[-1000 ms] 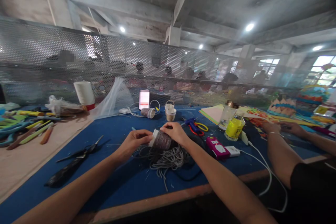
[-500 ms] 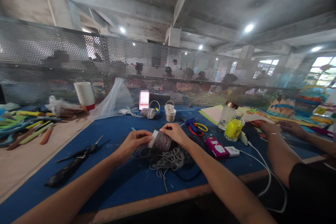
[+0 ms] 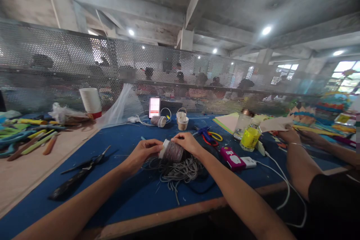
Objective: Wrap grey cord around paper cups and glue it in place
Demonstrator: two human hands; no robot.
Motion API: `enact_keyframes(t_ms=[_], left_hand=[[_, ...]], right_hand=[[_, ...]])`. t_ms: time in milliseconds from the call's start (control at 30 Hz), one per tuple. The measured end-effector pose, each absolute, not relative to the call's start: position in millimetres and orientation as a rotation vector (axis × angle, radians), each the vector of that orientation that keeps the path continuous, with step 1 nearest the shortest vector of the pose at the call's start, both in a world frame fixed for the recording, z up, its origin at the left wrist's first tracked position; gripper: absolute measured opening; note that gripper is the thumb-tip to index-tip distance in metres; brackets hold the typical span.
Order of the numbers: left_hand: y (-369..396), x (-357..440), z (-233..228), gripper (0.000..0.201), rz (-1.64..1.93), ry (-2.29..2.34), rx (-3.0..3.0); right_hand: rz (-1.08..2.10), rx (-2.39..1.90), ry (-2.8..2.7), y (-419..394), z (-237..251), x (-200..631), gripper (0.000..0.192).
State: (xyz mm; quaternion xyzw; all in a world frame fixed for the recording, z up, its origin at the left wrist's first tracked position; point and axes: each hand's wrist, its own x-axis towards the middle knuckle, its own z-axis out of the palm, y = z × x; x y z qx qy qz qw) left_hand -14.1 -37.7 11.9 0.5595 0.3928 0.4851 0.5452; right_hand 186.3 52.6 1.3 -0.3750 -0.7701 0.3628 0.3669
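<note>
Both hands grip a yarn-wrapped cup (image 3: 172, 151) just above the blue surface (image 3: 126, 191): the left hand (image 3: 144, 150) pinches its white rim, the right hand (image 3: 188, 143) curls over its top. Loose grey cord (image 3: 180, 170) lies heaped beneath, with black scissors (image 3: 80, 174) to the left.
</note>
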Motion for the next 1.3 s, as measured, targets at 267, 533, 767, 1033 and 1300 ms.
enact_keyframes(t_ms=[267, 533, 767, 1033, 1300], left_hand=[[-39.3, -14.1, 13.0, 0.017, 1.146, 0.930, 1.318], [-40.1, -13.1, 14.8, 0.019, 1.150, 0.928, 1.303], [-39.6, -13.8, 14.4, 0.020, 1.158, 0.924, 1.274], [-40.9, -13.5, 16.4, 0.019, 1.159, 0.921, 1.250], [-41.1, -13.7, 16.6, 0.017, 1.155, 0.913, 1.238]], right_hand=[[1.037, -0.974, -1.956, 50.3, 4.3, 186.3, 0.026], [1.097, -0.964, -1.934, 51.3, 3.0, 187.9, 0.028], [1.121, -0.967, -1.916, 50.2, 5.0, 187.3, 0.026], [1.192, -0.965, -1.869, 51.0, 1.7, 187.6, 0.027], [1.213, -0.981, -1.858, 51.3, 1.2, 187.0, 0.027]])
